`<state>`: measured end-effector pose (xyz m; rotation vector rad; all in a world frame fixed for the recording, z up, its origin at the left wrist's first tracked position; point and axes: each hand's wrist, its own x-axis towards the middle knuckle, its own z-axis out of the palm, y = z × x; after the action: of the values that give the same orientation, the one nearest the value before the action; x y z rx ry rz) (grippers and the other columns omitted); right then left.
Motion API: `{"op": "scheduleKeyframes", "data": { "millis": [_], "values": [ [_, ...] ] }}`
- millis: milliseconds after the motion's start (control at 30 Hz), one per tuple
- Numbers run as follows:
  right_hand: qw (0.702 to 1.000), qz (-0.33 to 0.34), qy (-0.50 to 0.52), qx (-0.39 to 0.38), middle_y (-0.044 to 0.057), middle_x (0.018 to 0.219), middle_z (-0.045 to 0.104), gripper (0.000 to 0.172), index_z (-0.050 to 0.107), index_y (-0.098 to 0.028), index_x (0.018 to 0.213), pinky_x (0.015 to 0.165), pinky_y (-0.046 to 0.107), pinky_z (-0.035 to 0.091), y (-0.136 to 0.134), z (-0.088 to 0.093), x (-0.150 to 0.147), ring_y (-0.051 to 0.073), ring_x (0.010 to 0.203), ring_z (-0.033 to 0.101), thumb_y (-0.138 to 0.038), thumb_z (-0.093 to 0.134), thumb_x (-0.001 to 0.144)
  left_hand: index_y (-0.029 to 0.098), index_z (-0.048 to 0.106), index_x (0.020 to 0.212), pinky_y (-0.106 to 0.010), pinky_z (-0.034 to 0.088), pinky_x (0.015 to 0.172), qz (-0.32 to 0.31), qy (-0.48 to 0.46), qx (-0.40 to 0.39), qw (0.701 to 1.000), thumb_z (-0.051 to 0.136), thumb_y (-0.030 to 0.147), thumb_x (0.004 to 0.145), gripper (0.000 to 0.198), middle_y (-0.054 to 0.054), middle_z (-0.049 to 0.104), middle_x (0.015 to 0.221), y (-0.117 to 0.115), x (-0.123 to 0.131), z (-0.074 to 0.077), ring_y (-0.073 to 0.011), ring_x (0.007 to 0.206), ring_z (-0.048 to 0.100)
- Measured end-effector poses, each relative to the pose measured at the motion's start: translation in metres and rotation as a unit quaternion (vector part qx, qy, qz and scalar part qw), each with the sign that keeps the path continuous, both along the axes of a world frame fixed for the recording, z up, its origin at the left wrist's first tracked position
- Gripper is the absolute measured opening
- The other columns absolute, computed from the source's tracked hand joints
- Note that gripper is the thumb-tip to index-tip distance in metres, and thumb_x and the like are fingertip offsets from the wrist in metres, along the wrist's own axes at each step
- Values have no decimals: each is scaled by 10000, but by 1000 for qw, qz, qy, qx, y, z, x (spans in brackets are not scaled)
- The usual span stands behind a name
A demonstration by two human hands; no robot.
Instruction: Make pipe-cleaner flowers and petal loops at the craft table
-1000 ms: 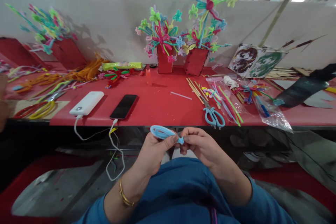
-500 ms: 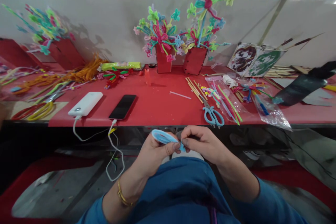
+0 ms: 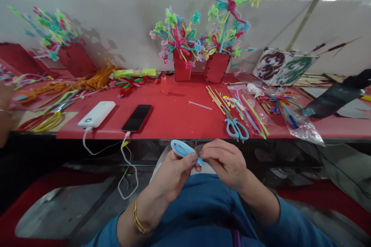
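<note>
A light-blue pipe-cleaner loop [image 3: 183, 148] is held over the lap, just short of the red-topped table [image 3: 168, 120]. Its long axis slants across the view from 10 o'clock to 4 o'clock: the rounded, open end points to 10, the narrow end to 4. The left hand [image 3: 176, 170] clamps it near the narrow end, thumb on top. The right hand [image 3: 227, 164] meets it there, fingers bunched at the tip; whether they pinch it is hidden. The two hands are close together.

From the loop, the blue-handled scissors [image 3: 237, 128] lie between 2 and 3 o'clock, blades toward 11. The smartphone [image 3: 136, 118] sits at 10 o'clock, the white power bank [image 3: 96, 114] beyond it, and a red box of pipe-cleaner flowers [image 3: 182, 70] at 12.
</note>
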<state>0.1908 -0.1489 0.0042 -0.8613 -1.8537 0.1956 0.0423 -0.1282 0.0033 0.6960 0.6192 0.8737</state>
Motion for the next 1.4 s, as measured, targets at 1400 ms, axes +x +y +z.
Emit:
{"op": "scheduleKeyframes", "data": {
  "millis": [1400],
  "values": [
    [979, -84, -186, -28, 45, 750, 632, 148, 601, -167, 828, 649, 231, 430, 12, 0, 7, 130, 689, 564, -228, 467, 812, 147, 577, 614, -218, 399, 576, 111, 84, 72, 988, 634, 198, 658, 87, 28, 554, 568, 13, 7, -7, -87, 556, 482]
  ]
}}
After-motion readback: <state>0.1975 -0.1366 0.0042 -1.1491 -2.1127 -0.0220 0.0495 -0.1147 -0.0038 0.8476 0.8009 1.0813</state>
